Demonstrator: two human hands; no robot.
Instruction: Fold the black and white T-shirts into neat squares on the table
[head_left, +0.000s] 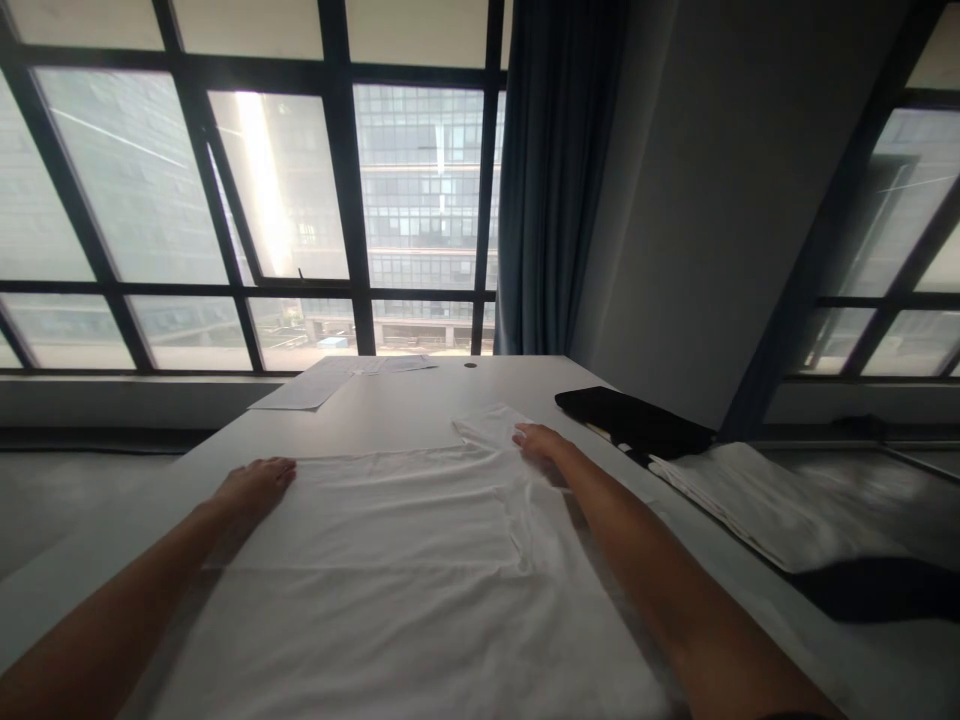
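Where daylight comes in through the tall, dark-framed windows (420,190), one pane of them tilted, a broad grey pillar (675,230) stands in shadow to the right, and a white desk (390,420) stretches away towards the light. A dark blue curtain (555,180) hangs in folds between windows and pillar, behind the desk's far edge. On the near part of the desk lies a large white cloth (375,630), spread out; its far portion forms a wide, creased band, and a pointed corner juts out at the far right. Another white cloth (772,500), folded in layers, lies along the right side, near a flat black item (637,415) at the desk's right edge. Some sheets of paper (307,388) lie at the far left. The left hand (259,482) rests at the far left corner of the large white cloth, its fingers close together and pointing inward; whether they pinch the fabric I cannot tell. The right hand (541,445) reaches farther out, its fingers on the fabric beside that pointed corner; they look slightly bent and near one another, but I cannot tell if they grip. Smallest of all, a dark round spot (470,365) shows near the desk's far edge.
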